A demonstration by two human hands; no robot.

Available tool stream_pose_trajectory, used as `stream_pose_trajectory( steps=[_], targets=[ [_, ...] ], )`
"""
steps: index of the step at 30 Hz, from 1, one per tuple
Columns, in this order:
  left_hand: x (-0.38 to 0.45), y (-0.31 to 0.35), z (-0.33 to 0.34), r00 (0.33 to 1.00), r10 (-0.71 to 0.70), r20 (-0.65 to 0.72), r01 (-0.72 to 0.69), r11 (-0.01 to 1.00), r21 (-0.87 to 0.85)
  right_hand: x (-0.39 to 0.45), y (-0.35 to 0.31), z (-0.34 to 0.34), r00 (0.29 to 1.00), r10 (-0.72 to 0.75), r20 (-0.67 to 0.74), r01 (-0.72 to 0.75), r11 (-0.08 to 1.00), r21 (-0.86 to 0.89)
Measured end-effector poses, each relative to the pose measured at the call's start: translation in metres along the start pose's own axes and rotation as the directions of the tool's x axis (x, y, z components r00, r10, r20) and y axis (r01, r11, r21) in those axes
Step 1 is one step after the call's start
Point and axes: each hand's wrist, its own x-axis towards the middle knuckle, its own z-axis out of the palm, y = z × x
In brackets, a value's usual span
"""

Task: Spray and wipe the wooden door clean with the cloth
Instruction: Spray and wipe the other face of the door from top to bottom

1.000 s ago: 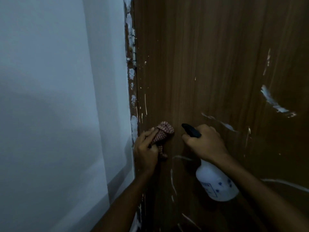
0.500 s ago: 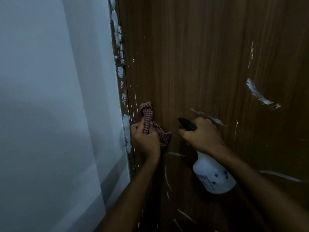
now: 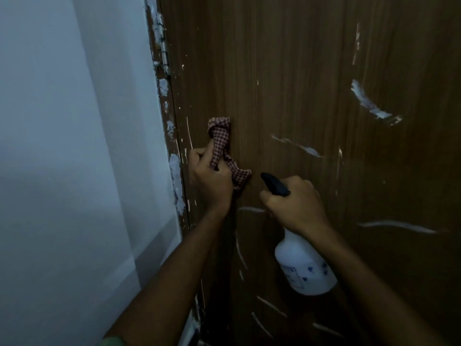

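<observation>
**A:** Wiping near the hinge edge, is that the step shown?

**B:** It appears so. Left of centre, the left hand [image 3: 209,181] clenches a bunched red-checked cloth [image 3: 220,143] and holds it against the wooden door [image 3: 287,71]. Lower centre, the right hand [image 3: 291,203] grips the neck of a white spray bottle [image 3: 303,268], its black nozzle [image 3: 274,184] pointing up and left toward the cloth.

**A:** How should the stroke be done well?

**B:** In my judgement, the cloth should be flattened so more fabric meets the wood, then drawn along the grain with steady pressure. The thin white streak [image 3: 189,132] just left of the cloth looks like the nearest target. Spraying first may soften it; whether the wood there is wet, I cannot tell in this dim light.

**A:** And the door's condition?

**B:** Dark brown, vertical grain, filling the centre and right of the frame. White smears [image 3: 369,103] cross it at upper right; further streaks lie at mid right and along the bottom. Crusted white patches [image 3: 175,181] run down the frame edge, beside the pale wall [image 3: 62,146] at left. Much evidently remains to clean.
</observation>
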Motion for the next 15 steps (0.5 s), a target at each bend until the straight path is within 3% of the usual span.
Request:
stream_pose_trajectory(
  steps=[6, 10, 15],
  targets=[
    [0.002, -0.008, -0.009, 0.991, 0.104, 0.079, -0.111, 0.990, 0.092, -0.011, 0.020, 0.011, 0.997, -0.068, -0.041, 0.072, 0.990, 0.122],
    [0.008, 0.001, -0.014, 0.991, 0.068, 0.119, -0.089, 0.979, 0.182, -0.019, 0.015, 0.014, 0.988, -0.145, -0.050, 0.151, 0.974, 0.170],
    [-0.014, 0.023, -0.020, 0.969, 0.110, 0.219, -0.154, 0.968, 0.196, -0.024, 0.004, -0.006, 0.998, -0.035, -0.045, 0.048, 0.946, 0.320]
  ],
)
